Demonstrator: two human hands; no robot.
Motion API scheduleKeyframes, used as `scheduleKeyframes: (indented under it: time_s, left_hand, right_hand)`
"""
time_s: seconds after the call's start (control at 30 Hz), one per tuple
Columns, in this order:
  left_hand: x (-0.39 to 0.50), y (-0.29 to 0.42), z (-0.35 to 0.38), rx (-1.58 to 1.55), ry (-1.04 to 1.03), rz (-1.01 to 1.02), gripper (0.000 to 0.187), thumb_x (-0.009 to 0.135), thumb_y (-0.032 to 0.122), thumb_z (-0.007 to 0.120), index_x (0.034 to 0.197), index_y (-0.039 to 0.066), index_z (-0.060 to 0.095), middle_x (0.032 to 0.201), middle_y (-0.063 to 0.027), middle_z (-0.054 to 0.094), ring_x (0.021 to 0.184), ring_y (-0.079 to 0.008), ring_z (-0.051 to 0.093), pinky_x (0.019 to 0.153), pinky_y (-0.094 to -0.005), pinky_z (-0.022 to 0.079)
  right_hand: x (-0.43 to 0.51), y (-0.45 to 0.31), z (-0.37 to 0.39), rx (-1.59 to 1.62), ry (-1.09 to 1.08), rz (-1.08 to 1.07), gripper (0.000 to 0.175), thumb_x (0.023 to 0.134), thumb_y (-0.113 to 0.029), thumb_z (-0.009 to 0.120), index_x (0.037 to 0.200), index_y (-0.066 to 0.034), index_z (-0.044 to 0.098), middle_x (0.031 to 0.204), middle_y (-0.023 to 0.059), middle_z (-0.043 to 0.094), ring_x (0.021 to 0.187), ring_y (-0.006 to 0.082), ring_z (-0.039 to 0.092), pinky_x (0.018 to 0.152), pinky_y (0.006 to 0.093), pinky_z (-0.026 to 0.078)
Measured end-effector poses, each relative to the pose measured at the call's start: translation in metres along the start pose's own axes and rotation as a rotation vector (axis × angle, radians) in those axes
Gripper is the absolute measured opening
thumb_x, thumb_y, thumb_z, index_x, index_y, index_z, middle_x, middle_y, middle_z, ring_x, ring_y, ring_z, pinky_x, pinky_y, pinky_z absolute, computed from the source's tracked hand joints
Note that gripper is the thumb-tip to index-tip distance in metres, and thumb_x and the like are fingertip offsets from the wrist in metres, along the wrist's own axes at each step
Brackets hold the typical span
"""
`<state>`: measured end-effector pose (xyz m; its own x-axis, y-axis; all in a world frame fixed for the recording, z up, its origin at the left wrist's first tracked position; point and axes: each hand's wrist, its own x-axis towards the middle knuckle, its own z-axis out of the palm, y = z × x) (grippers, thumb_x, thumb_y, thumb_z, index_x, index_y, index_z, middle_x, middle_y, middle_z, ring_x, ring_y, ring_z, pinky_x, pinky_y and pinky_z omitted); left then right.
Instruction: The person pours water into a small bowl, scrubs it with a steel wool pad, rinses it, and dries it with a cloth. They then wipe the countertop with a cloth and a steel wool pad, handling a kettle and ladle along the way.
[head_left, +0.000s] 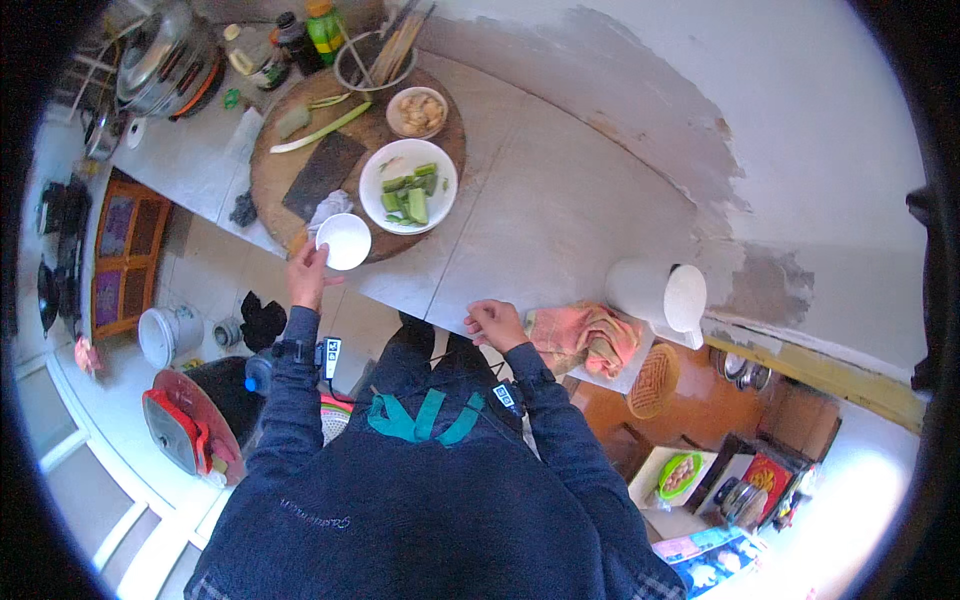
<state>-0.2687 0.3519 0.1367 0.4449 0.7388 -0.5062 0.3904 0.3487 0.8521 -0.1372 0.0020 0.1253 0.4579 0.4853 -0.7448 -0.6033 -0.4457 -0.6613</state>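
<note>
My left hand (306, 276) grips a small white bowl (343, 241) by its rim, over the near edge of a round wooden cutting board (262, 161). The bowl looks empty inside. By the counter's front edge, my right hand (495, 324) has its fingers curled in, with nothing visible in them. A larger white bowl (371, 187) on the board holds chunks of a green vegetable (417, 204). Behind it stands a small bowl (393, 126) of pale tan pieces. A dark cleaver blade (324, 176) lies left of the larger bowl, beside a crumpled pale cloth (330, 206).
A green onion stalk (322, 129) lies on the board, with a chopstick holder (375, 64) at its back. Bottles (300, 45) and an electric pot (169, 64) stand farther back. A pink towel (589, 337) and white pitcher (649, 292) are right. A white bucket (169, 336) stands on the floor.
</note>
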Motion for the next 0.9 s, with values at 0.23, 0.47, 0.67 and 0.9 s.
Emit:
scheduleKeyframes:
  time_s: [0.23, 0.47, 0.67, 0.9]
  left_hand:
    - [0.011, -0.011, 0.014, -0.142, -0.075, -0.027, 0.048, 0.095, 0.022, 0.065, 0.134, -0.003, 0.052, 0.110, -0.0079, 0.060, 0.093, -0.0164, 0.061, 0.066, -0.0353, 0.064]
    - [-0.005, -0.009, 0.006, -0.096, -0.039, 0.017, 0.051, 0.096, 0.025, 0.065, 0.136, -0.001, 0.048, 0.118, -0.0117, 0.061, 0.099, -0.0206, 0.064, 0.074, -0.0396, 0.063]
    - [-0.042, -0.019, -0.007, -0.078, 0.020, -0.049, 0.037, 0.095, 0.032, 0.065, 0.121, 0.007, 0.060, 0.097, -0.0081, 0.068, 0.080, -0.0158, 0.067, 0.055, -0.0274, 0.056]
    - [-0.107, -0.061, -0.026, -0.114, 0.052, -0.145, 0.026, 0.095, 0.034, 0.066, 0.105, 0.010, 0.067, 0.075, -0.0015, 0.062, 0.047, -0.0035, 0.046, 0.035, -0.0193, 0.031]
  right_hand:
    - [-0.010, 0.010, 0.002, -0.045, 0.037, 0.010, 0.032, 0.097, -0.025, 0.060, 0.113, 0.0025, 0.064, 0.094, 0.0117, 0.070, 0.076, 0.0152, 0.067, 0.057, 0.0302, 0.060]
    - [-0.027, 0.027, -0.020, 0.008, 0.096, -0.004, 0.031, 0.096, -0.024, 0.062, 0.109, 0.0036, 0.065, 0.087, 0.0082, 0.069, 0.068, 0.0118, 0.065, 0.052, 0.0271, 0.057]
    - [-0.039, 0.040, -0.065, -0.074, 0.091, 0.011, 0.026, 0.095, -0.023, 0.060, 0.103, 0.0007, 0.069, 0.083, 0.0092, 0.069, 0.072, 0.0161, 0.068, 0.058, 0.0303, 0.058]
    - [-0.044, 0.037, -0.162, -0.758, 0.359, -0.375, 0.031, 0.089, -0.026, 0.064, 0.104, 0.0002, 0.071, 0.094, 0.0199, 0.071, 0.086, 0.0298, 0.070, 0.080, 0.0387, 0.055]
